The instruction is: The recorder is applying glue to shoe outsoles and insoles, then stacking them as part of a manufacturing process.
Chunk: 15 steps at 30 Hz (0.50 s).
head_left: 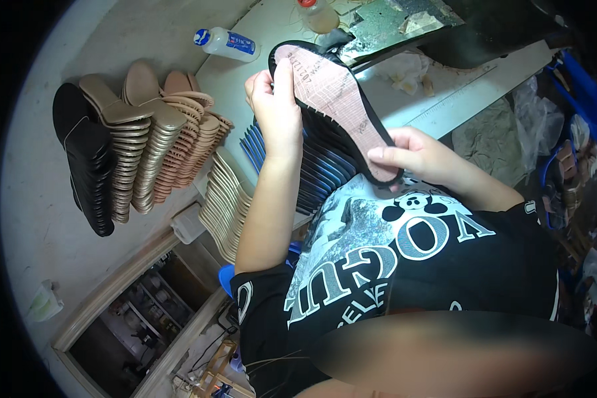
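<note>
Both my hands hold one shoe insole (335, 99) at a slant, its pinkish underside facing up. Black material wraps over its rim, with notched folds along the edge. My left hand (275, 99) grips the wide upper end, thumb lying on the pink face and fingers curled at the edge. Around the narrow lower end my right hand (411, 156) is closed, thumb on top and fingers partly hidden beneath. Under the insole, close to my body, lies a row of dark blue-black insoles (322, 176), partly covered by it.
Stacked black insoles (86, 159), gold insoles (129, 159) and pink-tan insoles (186, 139) stand at the left. More pale gold insoles (225, 205) lie nearer. A blue-capped bottle (229, 43) and a red-capped bottle (320, 16) are at the back. A ruler (461, 96) crosses the table.
</note>
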### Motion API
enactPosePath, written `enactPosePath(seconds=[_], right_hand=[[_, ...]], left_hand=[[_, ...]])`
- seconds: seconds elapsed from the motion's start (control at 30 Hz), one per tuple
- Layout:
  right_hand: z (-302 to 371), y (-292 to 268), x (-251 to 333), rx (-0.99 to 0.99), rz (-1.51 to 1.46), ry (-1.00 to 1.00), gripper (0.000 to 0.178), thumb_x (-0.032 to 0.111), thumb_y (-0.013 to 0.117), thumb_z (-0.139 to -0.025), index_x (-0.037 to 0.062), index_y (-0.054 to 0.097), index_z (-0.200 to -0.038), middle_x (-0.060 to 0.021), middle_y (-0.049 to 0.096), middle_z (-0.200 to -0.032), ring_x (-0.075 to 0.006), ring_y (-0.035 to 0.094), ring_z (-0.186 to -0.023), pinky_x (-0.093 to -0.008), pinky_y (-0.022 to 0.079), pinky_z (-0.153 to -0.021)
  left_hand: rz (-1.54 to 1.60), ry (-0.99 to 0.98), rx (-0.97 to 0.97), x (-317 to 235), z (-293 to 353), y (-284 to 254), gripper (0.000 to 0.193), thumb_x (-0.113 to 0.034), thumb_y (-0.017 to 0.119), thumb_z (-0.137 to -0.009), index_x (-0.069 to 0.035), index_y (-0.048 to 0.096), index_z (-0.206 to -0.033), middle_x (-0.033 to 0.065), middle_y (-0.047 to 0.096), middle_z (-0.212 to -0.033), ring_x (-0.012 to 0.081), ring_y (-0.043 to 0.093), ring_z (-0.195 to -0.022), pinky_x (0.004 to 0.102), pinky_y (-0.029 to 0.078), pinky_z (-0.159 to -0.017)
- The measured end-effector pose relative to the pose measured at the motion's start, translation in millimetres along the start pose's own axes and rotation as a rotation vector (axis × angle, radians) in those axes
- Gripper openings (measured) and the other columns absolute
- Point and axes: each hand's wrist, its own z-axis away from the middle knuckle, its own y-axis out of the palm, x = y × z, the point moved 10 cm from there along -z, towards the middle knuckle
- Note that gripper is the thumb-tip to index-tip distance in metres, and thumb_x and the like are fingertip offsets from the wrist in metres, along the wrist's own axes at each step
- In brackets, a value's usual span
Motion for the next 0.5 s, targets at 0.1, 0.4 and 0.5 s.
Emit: enactPosePath(seconds=[0.1,0.4,0.5], right_hand=[[3,5,-9,0.037,-0.04,0.085,0.032,0.031,0.051,-0.095,0.0013,0.061,-0.091,-0.0055,0.062,-0.071,-0.0067,0.055,-0.05,-0.0177,0.042,-0.045],[-15,-2,31,-0.146,-0.172,-0.034,0.032,0.025,0.051,-0.093,-0.0029,0.063,-0.083,-0.0042,0.058,-0.055,-0.0036,0.042,-0.035,-0.0162,0.032,-0.034],[-25,-7,42,-0.144,-0.144,-0.104,0.033,0.024,0.051,-0.092,-0.0041,0.064,-0.081,-0.0055,0.057,-0.052,-0.0048,0.039,-0.032,-0.0168,0.03,-0.032]], left_hand=[[0.081,-0.034,-0.012,-1,-3,3,0.035,-0.026,0.061,-0.089,0.003,0.049,-0.074,0.0118,0.046,-0.099,0.0195,0.041,-0.092,0.0306,0.034,-0.087],[0.255,-0.097,-0.1,15,-22,2,0.04,-0.023,0.058,-0.089,0.001,0.042,-0.062,0.0047,0.045,-0.074,0.0115,0.041,-0.069,0.029,0.037,-0.063],[0.314,-0.106,-0.107,15,-29,4,0.035,-0.022,0.058,-0.09,-0.003,0.044,-0.064,-0.001,0.045,-0.062,0.0083,0.039,-0.058,0.0268,0.035,-0.054]])
